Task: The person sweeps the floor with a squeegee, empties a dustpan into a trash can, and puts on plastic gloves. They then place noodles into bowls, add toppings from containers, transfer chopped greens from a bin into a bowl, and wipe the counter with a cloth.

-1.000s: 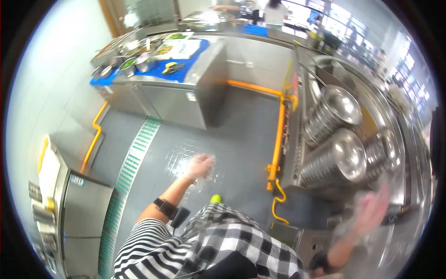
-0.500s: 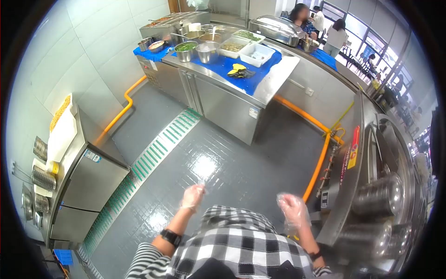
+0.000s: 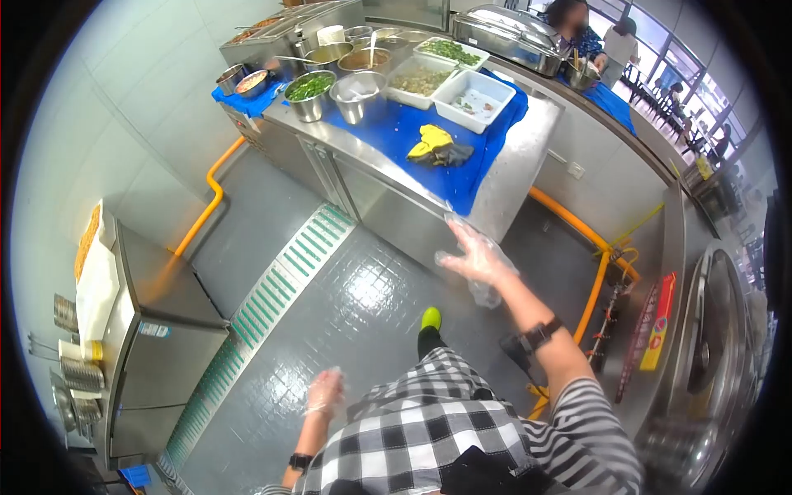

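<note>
My right hand (image 3: 477, 257), in a clear plastic glove, reaches forward over the floor near the front corner of the steel counter (image 3: 528, 153). Its fingers are spread and it holds nothing. Lower down, my left hand (image 3: 325, 391), also gloved, hangs by the checked apron (image 3: 429, 412); its fingers look curled, and whether anything is in them cannot be made out. A yellow and black glove bundle (image 3: 437, 148) lies on the blue cloth (image 3: 388, 148), beyond my right hand. Behind it stands a white tray (image 3: 476, 99) with some food scraps.
Steel pots, one with chopped greens (image 3: 310, 87), stand on the counter. A covered chafing dish (image 3: 507, 37) is behind. Orange pipes (image 3: 569, 219) run low on the right beside a large wok station (image 3: 701, 363). A person (image 3: 569, 29) is across the back counter.
My right hand has moved forward and left, and its fingers have spread. My left hand is lower. The counter is closer, and a green shoe now shows below.
</note>
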`<state>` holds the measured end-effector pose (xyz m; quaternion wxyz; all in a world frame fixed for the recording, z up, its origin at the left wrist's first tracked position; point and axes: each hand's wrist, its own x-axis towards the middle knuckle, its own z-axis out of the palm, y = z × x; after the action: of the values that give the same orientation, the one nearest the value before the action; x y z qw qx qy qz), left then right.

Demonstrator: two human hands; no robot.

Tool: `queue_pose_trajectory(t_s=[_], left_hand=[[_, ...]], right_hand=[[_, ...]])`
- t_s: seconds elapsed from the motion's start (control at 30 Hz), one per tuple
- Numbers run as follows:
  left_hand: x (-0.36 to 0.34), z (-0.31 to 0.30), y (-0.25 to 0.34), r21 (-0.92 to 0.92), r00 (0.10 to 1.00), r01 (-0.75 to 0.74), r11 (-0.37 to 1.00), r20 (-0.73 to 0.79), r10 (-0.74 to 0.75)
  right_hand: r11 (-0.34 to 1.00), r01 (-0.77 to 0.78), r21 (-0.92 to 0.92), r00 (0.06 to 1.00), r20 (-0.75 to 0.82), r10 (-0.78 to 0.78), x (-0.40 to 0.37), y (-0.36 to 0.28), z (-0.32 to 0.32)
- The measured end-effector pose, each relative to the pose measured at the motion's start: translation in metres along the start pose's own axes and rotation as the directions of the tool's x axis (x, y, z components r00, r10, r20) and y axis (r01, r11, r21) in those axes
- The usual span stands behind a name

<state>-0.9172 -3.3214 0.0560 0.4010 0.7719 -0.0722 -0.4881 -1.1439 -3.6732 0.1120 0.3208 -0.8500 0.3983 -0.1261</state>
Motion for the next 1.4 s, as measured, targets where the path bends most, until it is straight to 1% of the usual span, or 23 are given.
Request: queue_pose_trajectory(t_s=[0.03, 0.23, 0.4, 0.43, 0.47, 0.5, 0.53, 0.57, 0.6, 0.67, 0.7, 0.73, 0.83, 0.87, 0.9, 0.93, 1.0, 1.07, 1.1, 1.13, 1.2, 1.27, 1.4], left_hand=[[0.011, 0.006, 0.019, 0.002, 0.999, 0.033, 0.999, -0.035, -0.033], [0.066, 0.036, 0.096, -0.046, 0.993, 0.093, 0.995, -0.067, -0.096], [0.089, 0.044, 0.122, -0.065, 0.977, 0.166, 0.984, -0.123, -0.173], [0.096, 0.044, 0.128, -0.067, 0.972, 0.189, 0.980, -0.130, -0.196], [0.105, 0.041, 0.133, -0.049, 0.971, 0.202, 0.978, -0.118, -0.206], [0.120, 0.040, 0.139, 0.020, 0.975, 0.183, 0.983, -0.130, -0.179], [0.135, 0.041, 0.148, 0.091, 0.980, 0.158, 0.983, -0.133, -0.145], [0.150, 0.046, 0.162, 0.047, 0.988, 0.118, 0.992, -0.108, -0.112], [0.166, 0.054, 0.177, 0.059, 0.990, 0.119, 0.991, -0.081, -0.114], [0.200, 0.075, 0.211, 0.238, 0.997, -0.041, 0.970, -0.051, 0.055], [0.218, 0.089, 0.221, 0.245, 0.998, -0.055, 0.968, -0.023, 0.062], [0.237, 0.107, 0.228, 0.313, 0.967, -0.252, 0.916, 0.064, 0.245], [0.260, 0.169, 0.262, 0.393, 0.730, -0.684, 0.615, 0.367, 0.577], [0.245, 0.196, 0.294, 0.492, 0.685, -0.728, 0.477, 0.491, 0.538], [0.225, 0.221, 0.325, 0.563, 0.644, -0.762, 0.320, 0.602, 0.472], [0.219, 0.245, 0.336, 0.562, 0.640, -0.765, 0.316, 0.608, 0.470], [0.209, 0.290, 0.347, 0.401, 0.366, -0.914, 0.059, 0.753, 0.548], [0.202, 0.330, 0.346, 0.422, 0.373, -0.904, 0.071, 0.696, 0.614], [0.198, 0.345, 0.344, 0.464, 0.366, -0.885, 0.032, 0.652, 0.664], [0.196, 0.358, 0.346, 0.540, 0.483, -0.837, 0.087, 0.654, 0.582], [0.194, 0.382, 0.340, 0.662, 0.576, -0.740, 0.116, 0.537, 0.616], [0.199, 0.395, 0.328, 0.771, 0.607, -0.627, 0.107, 0.399, 0.687], [0.200, 0.413, 0.321, 0.924, 0.649, -0.381, 0.007, 0.262, 0.714]], right_hand=[[0.992, 0.098, -0.074, 0.993, -0.057, -0.103, 0.034, 0.009, -0.006], [0.846, 0.039, -0.532, 0.999, 0.040, -0.021, 0.224, 0.040, -0.061], [0.902, -0.132, -0.410, 0.990, -0.095, 0.102, 0.292, 0.067, -0.044], [0.923, -0.120, -0.366, 0.992, -0.069, 0.101, 0.299, 0.067, -0.025], [0.899, -0.046, -0.435, 0.984, 0.134, 0.115, 0.278, 0.027, -0.033], [0.925, 0.280, -0.256, 0.949, 0.218, -0.227, 0.264, 0.065, 0.013], [0.834, 0.341, 0.433, 0.897, 0.117, -0.427, 0.232, 0.072, 0.032], [0.898, 0.068, 0.434, 0.898, 0.366, -0.245, 0.205, 0.047, 0.006], [0.906, -0.206, 0.370, 0.801, 0.596, -0.061, 0.182, 0.020, -0.024], [0.801, 0.055, 0.596, 0.908, 0.303, -0.288, 0.152, 0.062, -0.017], [0.670, -0.170, 0.722, 0.962, 0.270, -0.047, 0.138, 0.062, -0.040], [0.455, -0.332, 0.826, 0.942, 0.271, 0.197, 0.122, 0.062, -0.066], [0.280, -0.354, 0.892, 0.763, 0.102, 0.638, 0.104, 0.098, -0.129], [0.262, -0.339, 0.904, 0.644, 0.020, 0.765, 0.105, 0.113, -0.146], [0.345, -0.361, 0.866, 0.552, -0.100, 0.828, 0.109, 0.130, -0.162], [0.420, -0.396, 0.817, 0.455, -0.222, 0.862, 0.115, 0.149, -0.179], [0.607, -0.317, 0.728, 0.568, -0.367, 0.737, 0.128, 0.175, -0.218], [0.762, -0.466, 0.449, 0.746, -0.264, 0.611, 0.157, 0.260, -0.258], [0.745, -0.430, 0.511, 0.769, -0.226, 0.599, 0.179, 0.274, -0.272], [0.722, -0.396, 0.568, 0.786, -0.197, 0.586, 0.205, 0.285, -0.287], [0.913, -0.362, 0.188, 0.886, -0.234, 0.399, 0.265, 0.375, -0.300], [0.820, -0.567, -0.075, 0.822, -0.110, 0.559, 0.332, 0.398, -0.315], [0.815, -0.576, -0.060, 0.816, 0.014, 0.578, 0.388, 0.388, -0.317]])
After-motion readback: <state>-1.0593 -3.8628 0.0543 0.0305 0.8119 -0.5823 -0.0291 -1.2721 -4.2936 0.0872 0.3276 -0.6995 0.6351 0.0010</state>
